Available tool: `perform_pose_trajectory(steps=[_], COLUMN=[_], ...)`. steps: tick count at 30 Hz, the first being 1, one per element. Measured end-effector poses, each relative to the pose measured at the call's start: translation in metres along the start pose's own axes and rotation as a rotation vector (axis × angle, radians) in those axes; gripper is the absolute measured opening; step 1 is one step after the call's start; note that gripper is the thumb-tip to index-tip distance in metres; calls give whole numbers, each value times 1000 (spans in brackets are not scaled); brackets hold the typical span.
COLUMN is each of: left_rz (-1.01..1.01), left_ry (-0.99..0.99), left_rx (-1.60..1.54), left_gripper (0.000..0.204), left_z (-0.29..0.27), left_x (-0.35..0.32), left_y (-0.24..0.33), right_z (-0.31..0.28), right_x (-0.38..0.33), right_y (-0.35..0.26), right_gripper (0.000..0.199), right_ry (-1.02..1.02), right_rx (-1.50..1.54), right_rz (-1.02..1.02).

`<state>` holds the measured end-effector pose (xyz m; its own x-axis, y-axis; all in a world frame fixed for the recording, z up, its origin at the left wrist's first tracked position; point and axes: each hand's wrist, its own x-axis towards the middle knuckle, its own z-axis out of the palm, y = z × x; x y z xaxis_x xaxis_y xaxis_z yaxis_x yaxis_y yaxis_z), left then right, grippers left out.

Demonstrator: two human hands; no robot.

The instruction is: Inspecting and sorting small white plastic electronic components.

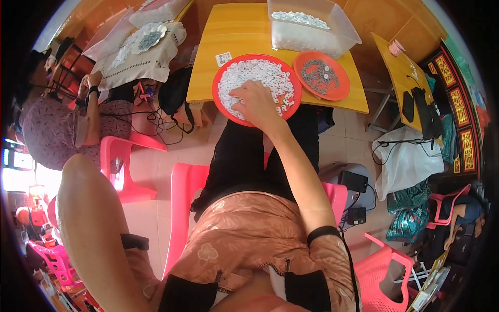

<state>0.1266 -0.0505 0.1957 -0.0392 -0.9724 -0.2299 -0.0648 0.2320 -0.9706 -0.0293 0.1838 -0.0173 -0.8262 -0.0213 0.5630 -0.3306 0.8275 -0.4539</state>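
Observation:
My right hand [254, 103] reaches down onto a red round tray [215, 86] on the table. Its fingers are spread over a layer of small white flat pieces [260, 71] with dark spots or holes. Fingertips touch the pieces, and I see nothing gripped, though their undersides are hidden. Beside it, partly over the table's right side, sits an orange-red plate [341, 89] with small grey metal-looking pieces [318, 77]. My left forearm and bent elbow [83, 177] are raised at the left; the left hand itself is out of view.
A clear plastic bin [317, 44] of white pieces stands on the yellow table [228, 31]. At left another person [67, 125] sits at a cloth-covered table [135, 67]. Pink chairs [132, 171], cables [156, 119] and a white bag [405, 161] surround me; another person [462, 218] is far right.

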Motion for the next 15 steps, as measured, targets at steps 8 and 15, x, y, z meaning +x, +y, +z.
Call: perform_pose_trajectory(steps=[8, 15], left_rz=[265, 472], left_ry=[293, 478], left_rx=[-100, -207], left_gripper=[31, 25], left_z=[-3, 1], left_x=[-3, -3], left_y=[0, -1], right_z=[5, -58], right_x=[6, -25], right_y=[27, 39], right_gripper=[11, 13], right_ry=[158, 46], right_rx=[7, -176], right_rz=[131, 376])
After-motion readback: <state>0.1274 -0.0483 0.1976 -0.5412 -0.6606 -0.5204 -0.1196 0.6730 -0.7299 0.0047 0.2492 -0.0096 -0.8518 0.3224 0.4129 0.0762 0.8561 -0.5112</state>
